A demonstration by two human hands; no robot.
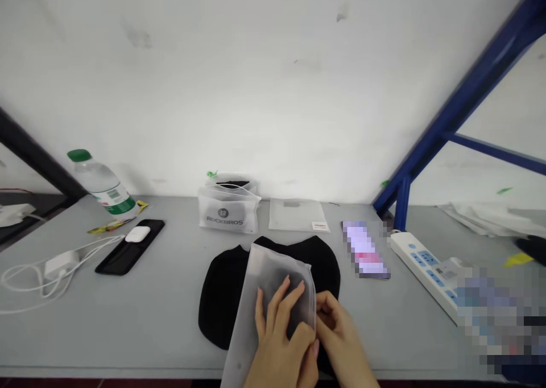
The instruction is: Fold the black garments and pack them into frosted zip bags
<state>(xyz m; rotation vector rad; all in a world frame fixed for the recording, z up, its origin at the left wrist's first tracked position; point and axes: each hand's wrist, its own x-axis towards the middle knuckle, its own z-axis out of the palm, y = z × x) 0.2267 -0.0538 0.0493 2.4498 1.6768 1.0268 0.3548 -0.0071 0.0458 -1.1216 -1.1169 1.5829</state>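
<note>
A frosted zip bag [251, 311] stands tilted in front of me, its zip edge facing right. My left hand [279, 342] lies across its front, three fingers spread over the plastic, while thumb and forefinger pinch the zip edge. At that same edge, my right hand [343, 334] has its thumb and fingertips closed on the bag; the exact spot between them is hidden. Behind and under the bag, a black fabric piece [219, 297] with rounded sides lies flat on the grey table [140, 325]. The bag covers its middle.
Against the wall stand an upright printed pouch [228, 209] and a flat clear bag [294, 216]. To the left are a bottle [106, 186], black phone [117, 257], white earbud case [137, 234] and charger cable [62, 264]. A lit phone [362, 246] and power strip [426, 271] lie right.
</note>
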